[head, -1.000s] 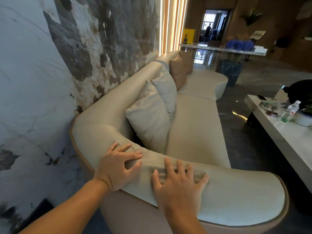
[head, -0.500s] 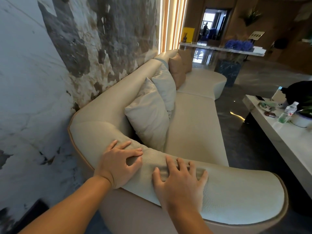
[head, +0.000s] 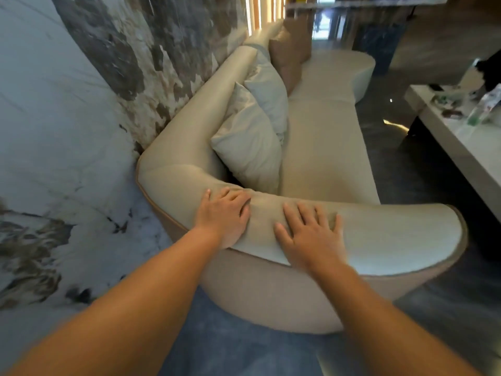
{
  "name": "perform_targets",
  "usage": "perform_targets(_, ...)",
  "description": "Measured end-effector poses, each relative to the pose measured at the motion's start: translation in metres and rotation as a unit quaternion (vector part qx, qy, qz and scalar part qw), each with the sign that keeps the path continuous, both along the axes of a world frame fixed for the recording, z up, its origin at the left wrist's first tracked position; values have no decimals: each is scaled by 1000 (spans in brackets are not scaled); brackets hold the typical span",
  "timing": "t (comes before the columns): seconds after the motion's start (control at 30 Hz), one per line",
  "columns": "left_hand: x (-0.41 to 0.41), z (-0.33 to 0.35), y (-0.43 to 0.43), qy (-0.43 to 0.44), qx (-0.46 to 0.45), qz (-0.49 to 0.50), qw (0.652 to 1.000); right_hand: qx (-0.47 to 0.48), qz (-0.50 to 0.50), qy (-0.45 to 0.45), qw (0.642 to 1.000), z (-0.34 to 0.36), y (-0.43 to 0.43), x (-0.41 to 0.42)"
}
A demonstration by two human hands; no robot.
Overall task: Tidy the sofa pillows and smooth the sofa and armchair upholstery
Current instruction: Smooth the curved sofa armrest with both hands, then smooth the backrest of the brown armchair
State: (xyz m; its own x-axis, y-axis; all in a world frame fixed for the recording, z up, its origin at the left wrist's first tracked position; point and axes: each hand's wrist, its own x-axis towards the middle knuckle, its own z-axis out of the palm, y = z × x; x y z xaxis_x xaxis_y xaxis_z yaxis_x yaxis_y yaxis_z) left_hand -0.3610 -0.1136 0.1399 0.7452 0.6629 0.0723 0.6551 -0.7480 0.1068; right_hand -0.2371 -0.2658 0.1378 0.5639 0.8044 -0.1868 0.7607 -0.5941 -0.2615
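Observation:
A long cream sofa (head: 325, 147) runs away from me along the marble wall. Its curved near armrest (head: 393, 237) lies right under my hands. My left hand (head: 225, 215) rests palm down on the armrest near the corner, fingers slightly curled. My right hand (head: 311, 234) lies flat beside it, fingers spread on the upholstery. Two cream pillows (head: 249, 147) (head: 271, 90) lean against the backrest just beyond the armrest. Farther back stand brown pillows (head: 290, 52).
The marble wall (head: 81, 104) is tight against the sofa's left side. A low white table (head: 461, 142) with a bottle (head: 485, 109) and small items stands at the right, across a dark floor aisle. A counter lies at the far end.
The camera has tipped down and pulled back, so more of my forearms and the floor show. Both hands stay on the armrest; my left hand's fingers have closed together a little.

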Motion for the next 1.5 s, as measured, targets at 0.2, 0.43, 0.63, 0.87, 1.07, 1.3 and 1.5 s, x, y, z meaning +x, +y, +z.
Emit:
perform_targets(0.2, 46, 82, -53, 279, -126, -34, 951, -233, 29, 151, 960, 89, -26, 12)
perform_targets(0.43, 28, 177, -181, 334, -280, -169, 884, -199, -102, 175, 959, 178, -171, -12)
perform_targets(0.63, -21, 269, -298, 303, -184, -251, 901, -195, -178, 118, 957, 290, -315, -57)
perform_targets(0.87, -107, 367, -464, 315, -82, -359, 875, -144, -251, 64, 955, 387, -493, -190)
perform_targets(1.07, -194, 379, -671, 345, -71, -478, 805, -131, -363, 81, 919, 408, -689, -355)
perform_targets(1.3, -274, 371, -897, 337, 1, -633, 697, -129, -563, 115, 808, 409, -890, -488)
perform_targets(1.5, -286, 374, -1059, 303, 34, -705, 640, -74, -672, 116, 728, 399, -1031, -548)
